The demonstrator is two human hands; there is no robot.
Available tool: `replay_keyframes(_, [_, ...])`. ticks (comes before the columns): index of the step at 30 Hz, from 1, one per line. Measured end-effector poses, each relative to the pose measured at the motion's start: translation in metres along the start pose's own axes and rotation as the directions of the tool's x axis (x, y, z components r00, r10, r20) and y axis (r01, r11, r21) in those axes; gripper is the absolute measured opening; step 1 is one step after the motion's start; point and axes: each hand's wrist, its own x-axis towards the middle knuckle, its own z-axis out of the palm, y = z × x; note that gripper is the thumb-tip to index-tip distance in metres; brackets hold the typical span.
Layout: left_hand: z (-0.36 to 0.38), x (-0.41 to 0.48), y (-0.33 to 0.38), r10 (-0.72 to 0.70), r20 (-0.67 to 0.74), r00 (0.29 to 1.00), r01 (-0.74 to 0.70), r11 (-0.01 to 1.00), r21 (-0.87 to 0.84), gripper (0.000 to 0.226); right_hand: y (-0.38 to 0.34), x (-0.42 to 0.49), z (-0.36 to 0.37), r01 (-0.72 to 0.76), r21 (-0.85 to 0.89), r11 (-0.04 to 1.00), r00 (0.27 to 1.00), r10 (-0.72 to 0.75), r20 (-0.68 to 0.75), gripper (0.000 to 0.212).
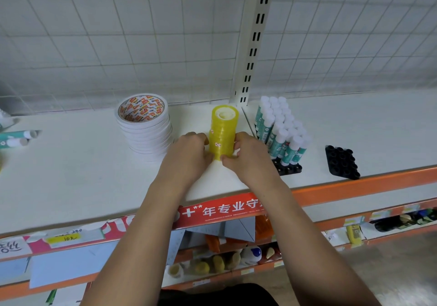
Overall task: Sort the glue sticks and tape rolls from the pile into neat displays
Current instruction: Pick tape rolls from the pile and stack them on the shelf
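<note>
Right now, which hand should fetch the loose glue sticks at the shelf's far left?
Left. The left hand, gripping the yellow tape stack, is nearer the loose glue sticks; the right hand is farther.

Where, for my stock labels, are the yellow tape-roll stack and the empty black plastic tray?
yellow tape-roll stack [223, 128]: head view, upper side wall.
empty black plastic tray [342, 161]: head view, socketed top face.
</note>
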Motion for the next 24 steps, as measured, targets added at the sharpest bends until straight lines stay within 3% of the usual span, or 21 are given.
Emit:
replay_keyframes(17, [0.001,0.024,-0.001,-0.052,0.004,0.999,0.052,0.998,0.029,0.026,-0.009,0.053,0.005,-0.021,-0.061,0.998,0.998,0.024,0.060,0.037])
replay_keyframes(24, [-0.013,0.007,-0.004,-0.027,0.009,1.000,0.027,1.000,0.012,0.026,-0.011,0.025,-0.011,-0.047,-0.090,0.995,0.993,0.057,0.107,0.037])
